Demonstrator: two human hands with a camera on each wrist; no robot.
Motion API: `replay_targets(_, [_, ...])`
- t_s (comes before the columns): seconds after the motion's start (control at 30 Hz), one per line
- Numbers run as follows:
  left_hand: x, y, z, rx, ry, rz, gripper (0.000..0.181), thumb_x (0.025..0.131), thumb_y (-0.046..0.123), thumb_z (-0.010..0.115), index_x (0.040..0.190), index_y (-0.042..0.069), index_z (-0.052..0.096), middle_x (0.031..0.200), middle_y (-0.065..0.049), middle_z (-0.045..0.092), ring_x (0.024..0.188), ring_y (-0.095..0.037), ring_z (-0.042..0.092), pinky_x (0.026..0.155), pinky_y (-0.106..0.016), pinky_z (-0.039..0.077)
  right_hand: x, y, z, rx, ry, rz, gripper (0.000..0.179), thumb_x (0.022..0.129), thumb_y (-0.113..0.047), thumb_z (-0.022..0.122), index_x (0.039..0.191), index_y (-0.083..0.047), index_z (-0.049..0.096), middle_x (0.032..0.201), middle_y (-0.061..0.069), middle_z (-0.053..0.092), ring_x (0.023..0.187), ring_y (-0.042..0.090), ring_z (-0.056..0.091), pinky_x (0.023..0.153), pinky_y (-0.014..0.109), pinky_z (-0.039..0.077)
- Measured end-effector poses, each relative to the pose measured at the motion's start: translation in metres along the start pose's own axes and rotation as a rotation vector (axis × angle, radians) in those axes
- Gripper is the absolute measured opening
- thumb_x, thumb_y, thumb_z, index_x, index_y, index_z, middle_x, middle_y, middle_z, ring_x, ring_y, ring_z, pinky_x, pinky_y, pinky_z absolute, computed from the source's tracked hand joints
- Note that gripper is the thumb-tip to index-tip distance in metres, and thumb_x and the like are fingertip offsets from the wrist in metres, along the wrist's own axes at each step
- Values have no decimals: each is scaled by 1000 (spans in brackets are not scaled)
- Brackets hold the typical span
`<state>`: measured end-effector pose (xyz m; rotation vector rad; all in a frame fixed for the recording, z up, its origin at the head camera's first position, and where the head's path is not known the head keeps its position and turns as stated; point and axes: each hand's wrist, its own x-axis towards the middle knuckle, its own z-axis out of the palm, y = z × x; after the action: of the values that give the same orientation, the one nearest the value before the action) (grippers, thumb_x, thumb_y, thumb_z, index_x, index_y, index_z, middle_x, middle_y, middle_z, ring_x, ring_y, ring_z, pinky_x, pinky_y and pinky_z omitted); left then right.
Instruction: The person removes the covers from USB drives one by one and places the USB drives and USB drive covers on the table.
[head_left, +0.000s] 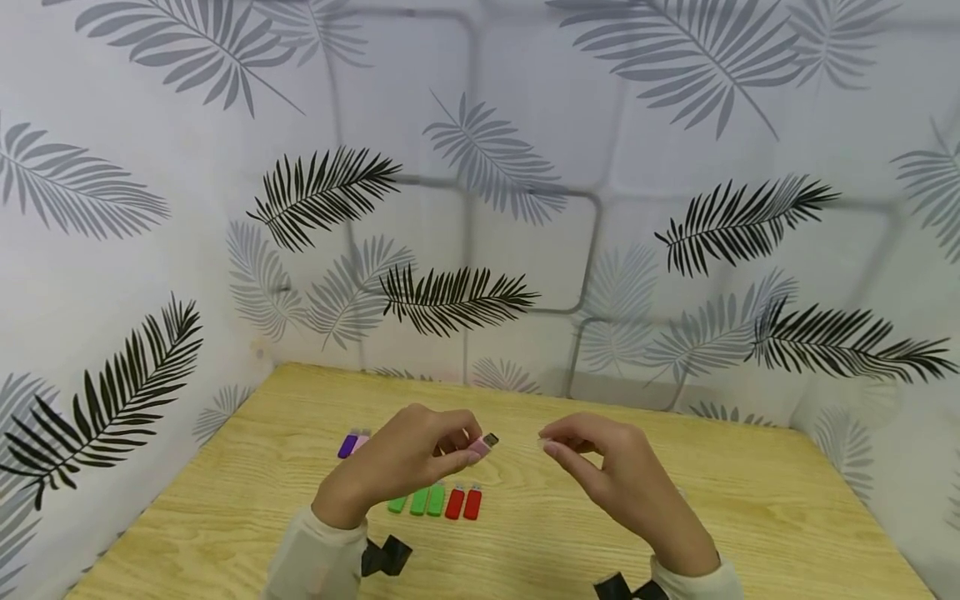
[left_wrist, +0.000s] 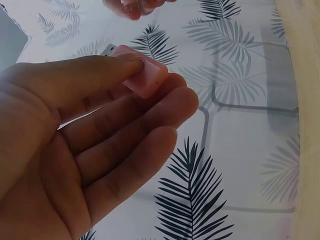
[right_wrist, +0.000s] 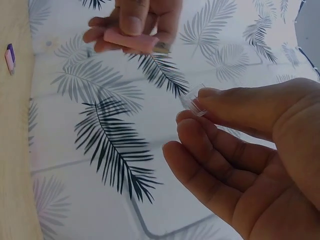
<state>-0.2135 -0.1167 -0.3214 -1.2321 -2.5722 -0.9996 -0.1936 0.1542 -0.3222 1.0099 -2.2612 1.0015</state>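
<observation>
My left hand [head_left: 408,458] pinches a pink USB flash drive [left_wrist: 147,77] between thumb and fingers, its bare metal plug [head_left: 491,439] pointing towards the right hand. In the left wrist view the thumb lies across the drive's body and the other fingers spread below. A small clear plastic cap [right_wrist: 192,104] is pinched between thumb and forefinger of my right hand [head_left: 618,471]. The two hands face each other above the wooden table [head_left: 517,550], with a gap between the cap and the plug.
Below the left hand lie several green flash drives [head_left: 419,501] and two red ones [head_left: 472,503] in a row. Farther back, a purple drive [head_left: 347,444] and a pink one [head_left: 363,439] are partly behind the left hand. Leaf-patterned cloth [head_left: 525,250] hangs around the table.
</observation>
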Motion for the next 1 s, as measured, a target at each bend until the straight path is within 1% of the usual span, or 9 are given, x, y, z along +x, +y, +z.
replay_targets(0.17, [-3, -8, -5, 7, 12, -23, 8, 95, 18, 64, 100, 12, 61, 89, 1, 73, 77, -5, 67, 66, -23, 51, -4, 7, -14, -41, 39, 118, 9, 89, -14, 71, 97, -16, 69, 86, -12, 68, 75, 2, 64, 65, 25, 53])
replay_targets(0.23, [-6, -11, -8, 17, 21, -55, 10, 95, 18, 64, 100, 11, 61, 90, 0, 73, 77, -6, 68, 66, -23, 51, -6, 10, -21, -68, 52, 154, 8, 89, -15, 71, 96, -17, 68, 84, -13, 68, 74, 3, 64, 65, 25, 53])
replay_targets(0.3, [-8, -15, -10, 42, 35, -114, 10, 94, 17, 65, 99, 11, 61, 89, 0, 73, 76, -7, 68, 66, -25, 51, -8, 15, -27, -97, 57, 177, 8, 88, -15, 72, 95, -17, 68, 84, -14, 67, 74, 3, 64, 66, 25, 54])
replay_targets(0.4, [-13, -21, -14, 83, 59, -229, 8, 92, 16, 67, 95, 11, 62, 86, 1, 71, 74, -9, 66, 66, -28, 51, -13, 22, -36, -148, 51, 209, 6, 88, -16, 72, 93, -18, 68, 84, -13, 66, 74, 4, 63, 67, 26, 54])
replay_targets(0.5, [-17, -27, -18, 120, 72, -328, 7, 90, 16, 68, 91, 11, 64, 83, 3, 68, 70, -8, 60, 65, -30, 49, -17, 30, -44, -185, 29, 267, 5, 89, -19, 71, 94, -18, 68, 85, -11, 66, 76, 5, 62, 69, 26, 53])
replay_targets(0.57, [-19, -31, -20, 126, 72, -379, 7, 90, 16, 68, 89, 11, 64, 81, 3, 66, 67, -9, 56, 63, -31, 46, -21, 36, -49, -207, 10, 318, 7, 90, -22, 70, 96, -18, 69, 87, -10, 66, 78, 7, 62, 70, 26, 53])
replay_targets(0.73, [-22, -39, -21, 72, 67, -484, 5, 92, 8, 65, 88, 6, 62, 78, -1, 63, 59, -11, 58, 57, -30, 44, -31, 53, -61, -234, -39, 444, 14, 92, -27, 68, 100, -16, 71, 93, -5, 69, 81, 12, 65, 70, 28, 52])
replay_targets(0.87, [-26, -45, -20, 59, 39, -527, 5, 92, 6, 62, 88, 4, 61, 76, -4, 63, 56, -14, 58, 54, -30, 45, -40, 69, -72, -247, -98, 568, 19, 93, -27, 67, 102, -11, 70, 95, 1, 69, 83, 17, 64, 70, 35, 52])
replay_targets(1.0, [-29, -49, -19, 90, 3, -559, 8, 93, 9, 63, 87, 5, 62, 73, -4, 62, 56, -15, 56, 54, -30, 45, -49, 83, -81, -240, -153, 712, 23, 93, -28, 66, 102, -6, 68, 91, 3, 67, 79, 17, 61, 66, 37, 50])
